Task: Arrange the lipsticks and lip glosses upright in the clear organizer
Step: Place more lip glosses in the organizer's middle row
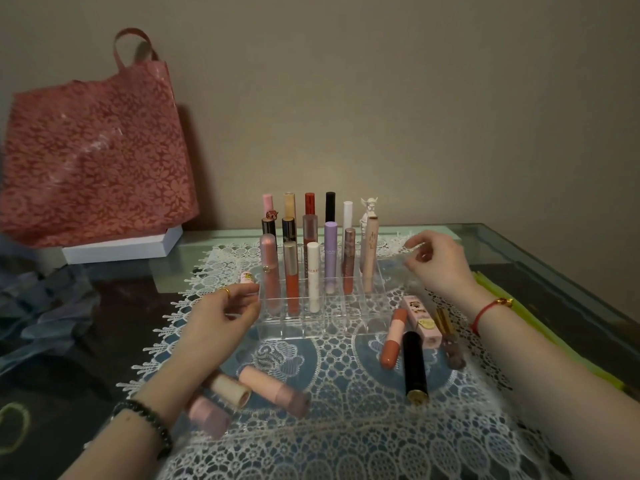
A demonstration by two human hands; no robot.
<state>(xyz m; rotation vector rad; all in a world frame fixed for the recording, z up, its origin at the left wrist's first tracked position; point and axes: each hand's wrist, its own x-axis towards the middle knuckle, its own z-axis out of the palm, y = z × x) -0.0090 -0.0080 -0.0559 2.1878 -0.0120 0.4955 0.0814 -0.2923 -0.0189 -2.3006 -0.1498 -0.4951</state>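
Clear acrylic organizer (313, 325) sits on the lace-covered worktop (346, 427), upright lipsticks and glosses filling its back rows. Left hand (221, 317) and right hand (438, 263) flank it, each grip loosely curled and empty. Loose tubes lie beside both wrists, including a black tube (415, 365).

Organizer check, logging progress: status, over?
Left hand and right hand empty, flanking the clear organizer. Back rows filled upright, front row empty. Loose tubes lie on the lace mat both sides. Nothing blocking.
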